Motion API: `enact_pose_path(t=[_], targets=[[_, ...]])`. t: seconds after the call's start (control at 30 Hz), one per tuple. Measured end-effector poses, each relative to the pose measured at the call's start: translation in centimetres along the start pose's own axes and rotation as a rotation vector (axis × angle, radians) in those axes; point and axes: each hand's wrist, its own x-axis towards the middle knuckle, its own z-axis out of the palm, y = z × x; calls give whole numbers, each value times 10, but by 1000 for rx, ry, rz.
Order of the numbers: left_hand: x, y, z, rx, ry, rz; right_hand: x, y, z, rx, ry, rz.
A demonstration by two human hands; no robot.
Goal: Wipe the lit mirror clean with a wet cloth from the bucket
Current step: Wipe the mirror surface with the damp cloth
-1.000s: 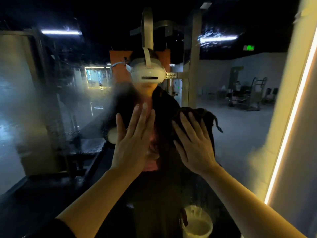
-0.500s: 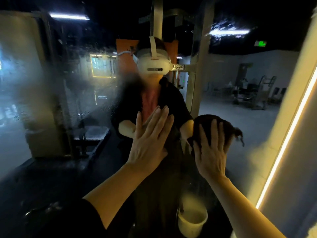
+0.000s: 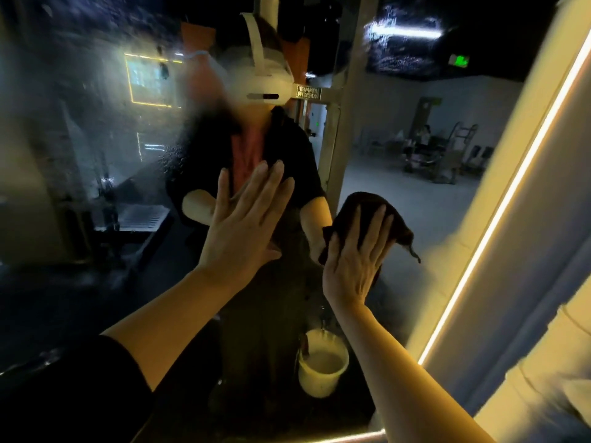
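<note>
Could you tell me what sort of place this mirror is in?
Probably a gym or similar large indoor hall, dimly lit. The mirror reflects what looks like exercise equipment on a wide open floor, a green exit sign and ceiling strip lights. A glowing light strip edges the mirror.

One head-worn wide-angle camera faced the mirror (image 3: 415,193) squarely from close range, looking forward over both outstretched forearms.
</note>
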Motion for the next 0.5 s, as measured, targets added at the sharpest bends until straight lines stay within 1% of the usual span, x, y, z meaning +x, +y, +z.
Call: enact_pose_path(t=[0.03,0.07,0.13,0.2,0.23,0.27,0.37,0.43,0.5], targets=[[0,0,0,11,2,-1,-5,-10,3,16,-17,10],[0,0,0,6,11,-8,-10,-18,5,19,-48,-26],[-1,1,0,-50,45,-20,-15,-22,5,-8,-112,-162],[-3,9,1,-92,72,0,-15,-6,1,-41,-134,-266],[-4,14,1,-101,79,27,-14,7,-1,-51,-127,-266],[-6,20,1,-105,74,59,-12,22,-4,-56,-111,-222],[-11,40,1,-107,35,126,-9,57,-10,-17,-61,41],[-10,53,2,-113,22,151,-10,57,-9,30,-25,163],[-9,63,4,-113,24,171,-16,45,-4,85,-20,209]])
